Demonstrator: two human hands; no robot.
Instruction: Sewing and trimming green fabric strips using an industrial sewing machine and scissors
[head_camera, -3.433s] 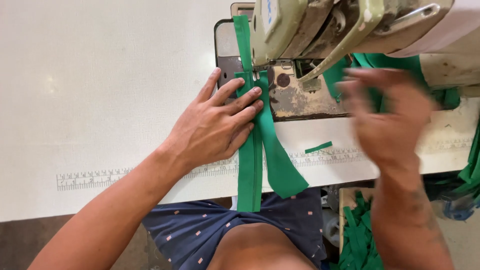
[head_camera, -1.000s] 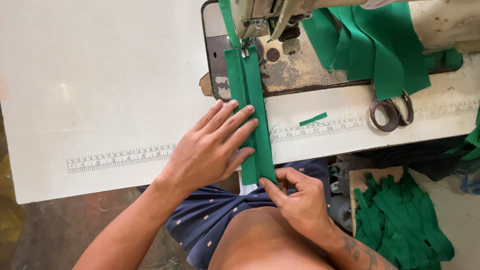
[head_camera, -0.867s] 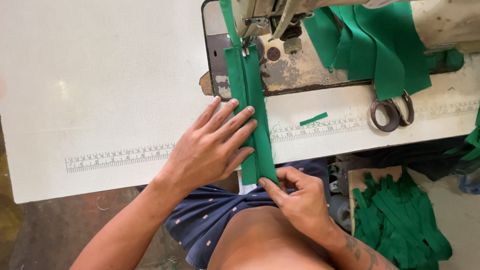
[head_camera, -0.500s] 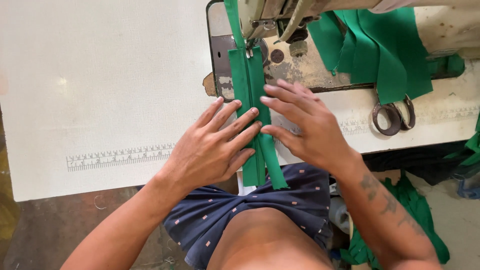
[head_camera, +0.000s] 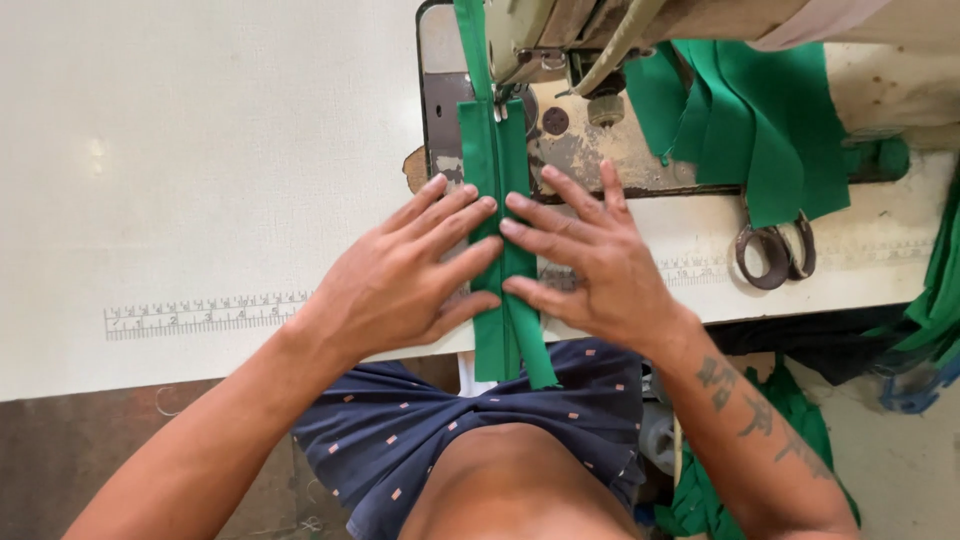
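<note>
green strip (head_camera: 497, 160) under both flat hands

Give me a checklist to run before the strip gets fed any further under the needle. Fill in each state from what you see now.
1. Left hand flat on the green strip: ok, its fingers press the left edge.
2. Right hand flat on the strip: ok, fingers on the right edge.
3. Strip lined up straight into the sewing machine: ok, it runs straight from the table edge.
4. Fingers away from the needle: ok, both hands sit short of the head.
5. Scissors out of the strip's path: ok, they lie off to the right.
6. Needle and thread state: cannot tell, hidden under the head.
</note>
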